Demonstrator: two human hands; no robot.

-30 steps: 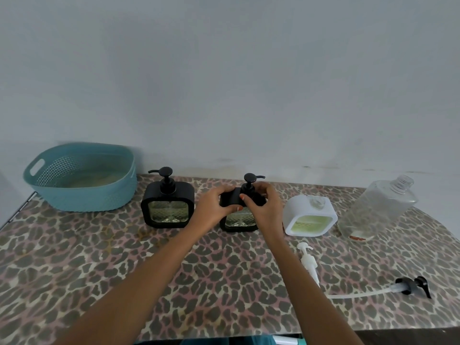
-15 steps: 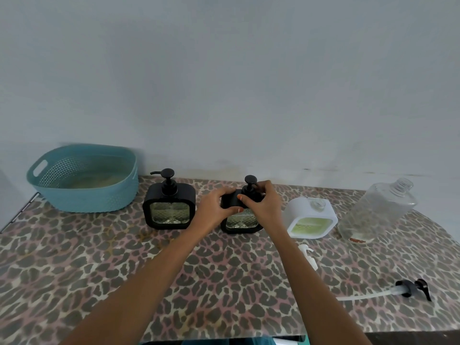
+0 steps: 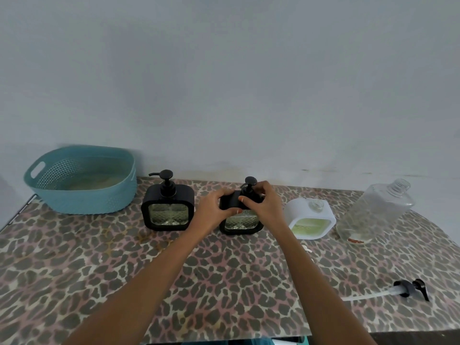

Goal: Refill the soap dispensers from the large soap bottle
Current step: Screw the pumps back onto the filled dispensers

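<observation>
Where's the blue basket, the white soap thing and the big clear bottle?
Teal plastic basket [image 3: 94, 197]: head view, front wall.
White square soap dispenser [image 3: 298, 209]: head view, white top.
Large clear plastic bottle [image 3: 373, 215]: head view, side.

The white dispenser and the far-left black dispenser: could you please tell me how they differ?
The far-left black dispenser has a black frame; the white dispenser has a white one. The black one carries its pump; the white one's neck stands open, pumpless. Both are squarish with a front window and stand on the table, untouched.
</observation>
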